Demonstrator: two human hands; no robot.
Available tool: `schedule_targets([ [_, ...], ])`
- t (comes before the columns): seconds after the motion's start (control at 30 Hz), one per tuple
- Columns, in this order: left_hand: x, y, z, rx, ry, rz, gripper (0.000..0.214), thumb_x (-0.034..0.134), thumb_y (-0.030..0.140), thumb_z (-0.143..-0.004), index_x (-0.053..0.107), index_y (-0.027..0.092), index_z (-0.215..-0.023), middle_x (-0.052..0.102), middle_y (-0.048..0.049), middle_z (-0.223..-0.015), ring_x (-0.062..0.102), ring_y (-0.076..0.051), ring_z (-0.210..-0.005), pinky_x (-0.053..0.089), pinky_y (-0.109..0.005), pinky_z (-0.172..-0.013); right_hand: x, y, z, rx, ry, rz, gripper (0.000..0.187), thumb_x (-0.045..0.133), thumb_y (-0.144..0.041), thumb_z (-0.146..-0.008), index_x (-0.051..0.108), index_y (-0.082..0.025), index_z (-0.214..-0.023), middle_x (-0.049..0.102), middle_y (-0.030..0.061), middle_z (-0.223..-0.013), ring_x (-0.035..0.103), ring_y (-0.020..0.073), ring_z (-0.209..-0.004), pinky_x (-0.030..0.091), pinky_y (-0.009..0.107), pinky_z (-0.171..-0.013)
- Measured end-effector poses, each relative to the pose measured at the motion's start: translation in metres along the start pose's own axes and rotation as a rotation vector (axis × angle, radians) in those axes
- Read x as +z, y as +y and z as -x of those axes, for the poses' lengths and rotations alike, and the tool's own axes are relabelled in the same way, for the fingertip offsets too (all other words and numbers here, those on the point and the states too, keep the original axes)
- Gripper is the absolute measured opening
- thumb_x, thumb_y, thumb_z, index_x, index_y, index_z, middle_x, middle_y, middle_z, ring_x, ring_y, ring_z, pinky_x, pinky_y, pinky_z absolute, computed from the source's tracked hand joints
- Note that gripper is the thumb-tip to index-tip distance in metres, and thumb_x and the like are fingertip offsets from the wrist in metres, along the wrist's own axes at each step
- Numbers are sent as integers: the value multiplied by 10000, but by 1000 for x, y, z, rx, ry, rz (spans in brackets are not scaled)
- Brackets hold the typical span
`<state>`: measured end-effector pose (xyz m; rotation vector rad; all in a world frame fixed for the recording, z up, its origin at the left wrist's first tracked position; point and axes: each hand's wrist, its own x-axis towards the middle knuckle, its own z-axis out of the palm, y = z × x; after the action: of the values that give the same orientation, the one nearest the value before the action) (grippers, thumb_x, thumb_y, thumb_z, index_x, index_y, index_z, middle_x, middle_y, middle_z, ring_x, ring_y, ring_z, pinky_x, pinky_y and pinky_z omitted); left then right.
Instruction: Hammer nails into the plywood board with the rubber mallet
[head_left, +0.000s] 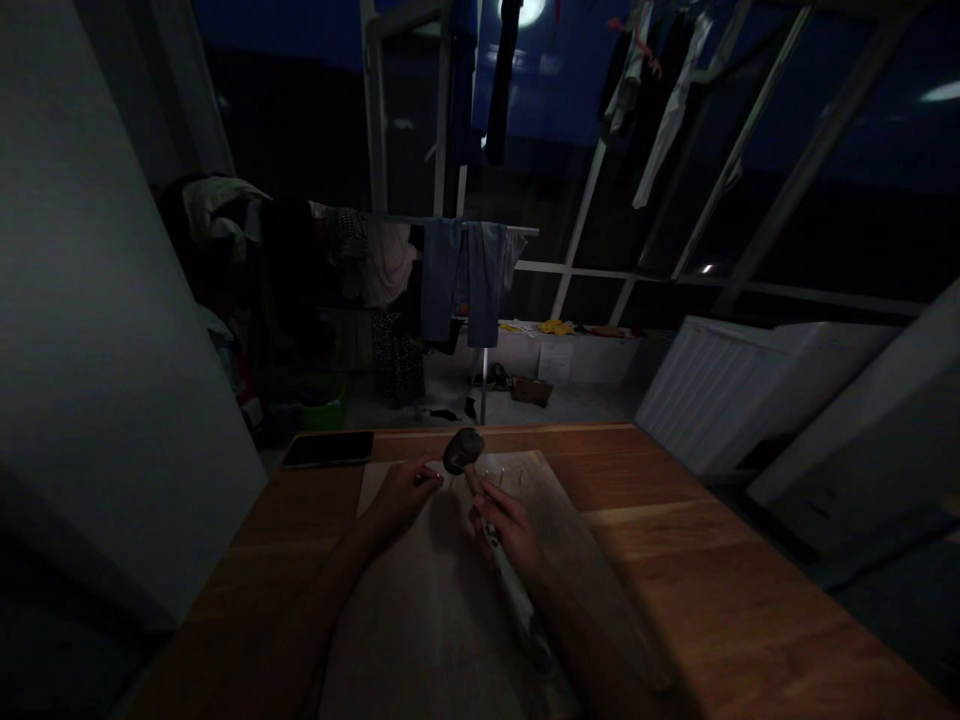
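Observation:
A hammer [463, 450] with a dark, blunt head and a long, pale, worn handle is in my right hand [510, 525], fingers wrapped round the handle just below the head. The head is raised over the far part of a flat wooden board [420, 620]. Close to its left side, my left hand [407, 492] is pinched at the fingertips over the board, on what looks like a thin nail, hard to make out in the dim light. Several thin nails [502, 478] stand in the board's far edge, right of the hammer head.
The board lies on a wooden table [690, 560]. A dark phone [330, 449] rests at the table's far left corner. Beyond the table stands a drying rack with hanging jeans [484, 280]. A white ribbed panel [705, 385] is at the right, and a pale wall [112, 330] at the left.

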<state>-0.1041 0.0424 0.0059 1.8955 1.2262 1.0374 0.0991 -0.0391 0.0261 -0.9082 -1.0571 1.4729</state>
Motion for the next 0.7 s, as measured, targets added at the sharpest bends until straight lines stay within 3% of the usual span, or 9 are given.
schedule_targets([
  [0.23, 0, -2, -2, 1, -16, 10, 477, 681, 385, -813, 726, 151, -1226, 809, -84, -942, 737, -254, -889, 531, -320, -814, 3, 6, -2, -96, -61, 98, 609, 776, -633, -766, 745, -195, -1187, 567, -56, -587, 440, 89, -412, 347, 214, -380],
  [0.43, -3, 2, -2, 17, -38, 13, 431, 642, 361, -815, 739, 150, -1178, 806, -62, -918, 734, -238, -832, 530, -302, -782, 0, 10, -5, -164, -84, 245, 498, 763, -559, -805, 785, -190, -1139, 569, -44, -585, 474, 123, -538, 384, 244, -529],
  [0.57, -4, 5, -3, 23, -46, -10, 281, 645, 344, -801, 769, 149, -960, 801, -72, -905, 731, -240, -835, 528, -295, -779, 0, 12, -6, -166, -103, 220, 504, 746, -547, -824, 767, -195, -1185, 564, -52, -576, 475, 125, -523, 388, 241, -512],
  [0.7, -1, 3, -2, -12, -32, 20, 360, 649, 311, -805, 737, 165, -1123, 801, -55, -923, 731, -238, -872, 538, -317, -813, 0, 8, -5, -116, -65, 156, 481, 789, -558, -772, 764, -187, -1076, 595, -52, -577, 491, 107, -457, 395, 221, -438],
])
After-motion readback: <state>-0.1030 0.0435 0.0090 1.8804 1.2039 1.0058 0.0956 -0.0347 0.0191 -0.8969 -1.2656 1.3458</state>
